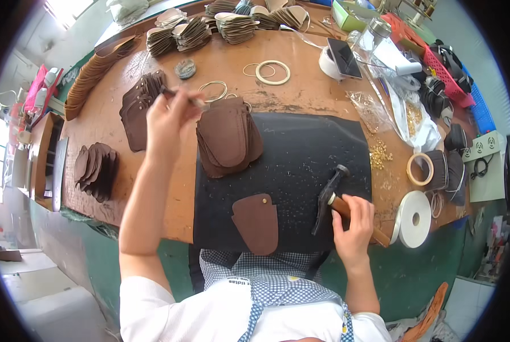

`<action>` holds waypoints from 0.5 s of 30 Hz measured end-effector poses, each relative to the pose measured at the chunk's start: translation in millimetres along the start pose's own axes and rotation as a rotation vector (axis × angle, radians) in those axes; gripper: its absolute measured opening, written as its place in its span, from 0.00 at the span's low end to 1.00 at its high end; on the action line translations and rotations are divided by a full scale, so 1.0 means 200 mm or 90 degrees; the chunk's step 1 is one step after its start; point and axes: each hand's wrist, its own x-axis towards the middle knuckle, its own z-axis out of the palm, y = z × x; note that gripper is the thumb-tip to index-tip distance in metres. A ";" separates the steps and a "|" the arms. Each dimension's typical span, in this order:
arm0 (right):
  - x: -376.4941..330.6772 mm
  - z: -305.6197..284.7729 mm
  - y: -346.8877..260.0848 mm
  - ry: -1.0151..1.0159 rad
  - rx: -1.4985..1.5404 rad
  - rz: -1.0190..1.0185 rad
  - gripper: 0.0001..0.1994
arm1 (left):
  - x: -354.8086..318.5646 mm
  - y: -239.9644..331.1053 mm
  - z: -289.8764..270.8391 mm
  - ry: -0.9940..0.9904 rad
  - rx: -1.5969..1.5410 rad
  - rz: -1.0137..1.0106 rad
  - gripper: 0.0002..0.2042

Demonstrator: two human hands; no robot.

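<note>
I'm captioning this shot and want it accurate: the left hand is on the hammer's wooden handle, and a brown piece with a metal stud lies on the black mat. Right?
Not quite: the head view shows the right hand on the hammer's wooden handle. The brown piece with a metal stud does lie on the black mat.

Right hand (354,225) on hammer (339,205) — left hand (174,111) near 2 brown stacks (226,137)

Lower centre of the frame: dark printed lettering on a white patch (239,282). The patch adjoins the checked apron (275,293).
</note>
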 end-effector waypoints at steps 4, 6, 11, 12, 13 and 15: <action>0.01 -0.06 0.01 -0.066 -0.049 0.022 0.15 | -0.57 0.01 0.19 -0.099 0.065 -0.028 0.06; 0.02 -0.09 0.03 -0.074 -0.059 0.004 0.14 | -0.74 -0.10 0.22 -0.131 0.139 0.005 0.05; 0.06 -0.16 -0.04 -0.096 0.076 0.066 0.10 | -0.83 -0.21 0.24 -0.176 0.309 0.131 0.04; 0.06 -0.18 -0.05 -0.084 0.120 0.087 0.08 | -0.84 -0.21 0.25 -0.178 0.318 0.126 0.05; 0.07 -0.20 -0.05 -0.082 0.119 0.085 0.08 | -0.84 -0.22 0.25 -0.181 0.329 0.122 0.05; 0.06 -0.23 -0.05 -0.128 0.302 0.167 0.08 | -0.85 -0.26 0.26 -0.176 0.314 0.127 0.06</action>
